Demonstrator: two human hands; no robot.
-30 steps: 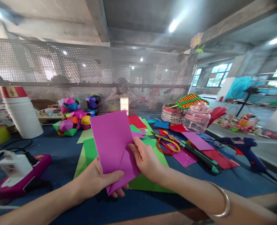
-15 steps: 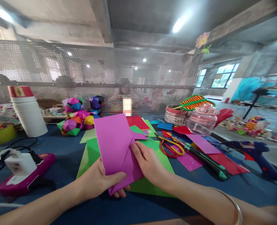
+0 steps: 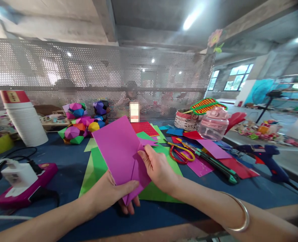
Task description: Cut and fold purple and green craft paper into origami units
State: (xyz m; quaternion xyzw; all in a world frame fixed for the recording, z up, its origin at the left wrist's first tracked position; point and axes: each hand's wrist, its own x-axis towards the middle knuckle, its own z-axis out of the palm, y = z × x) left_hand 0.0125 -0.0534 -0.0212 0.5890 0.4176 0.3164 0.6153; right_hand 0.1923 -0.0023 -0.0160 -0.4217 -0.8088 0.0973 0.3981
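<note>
Blue tabletop (image 3: 70, 161): green sheets (image 3: 164, 195) spread towards near edge, around middle. Purple paper (image 3: 116, 148) held above them, tilted, lower tip towards near edge. Left hand (image 3: 111, 193) closed on lower part, thumb on top, fingers beneath; right hand (image 3: 161, 171) pinching right side. Folded flap (image 3: 141, 174) between hands: folding or aligning seems in hand. Next move likely calls for steady left hold, even right-thumb pressure along fold.
</note>
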